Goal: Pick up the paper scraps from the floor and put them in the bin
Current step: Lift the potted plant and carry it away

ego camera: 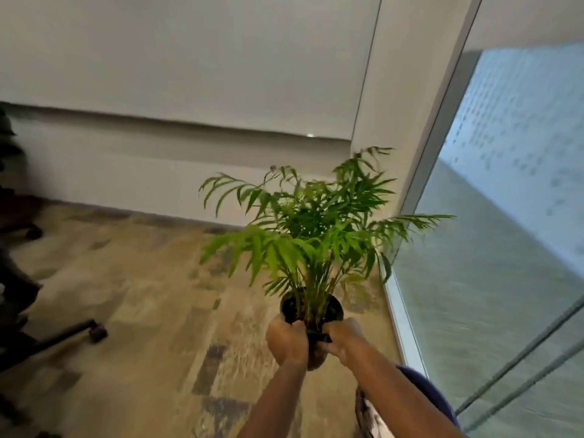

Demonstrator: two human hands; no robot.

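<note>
A small green palm plant (316, 229) in a dark pot (335, 309) is held up above the carpet. My left hand (287, 341) grips the pot's near left side. My right hand (343, 338) grips its near right side. Both hands curl round the pot's rim and wall. No paper scraps and no bin show in this view.
Patterned beige carpet (142, 311) covers the floor. A white wall (189, 74) runs across the back. A frosted glass partition (505, 248) stands on the right. Black office chair legs with castors (96, 331) lie at the left edge.
</note>
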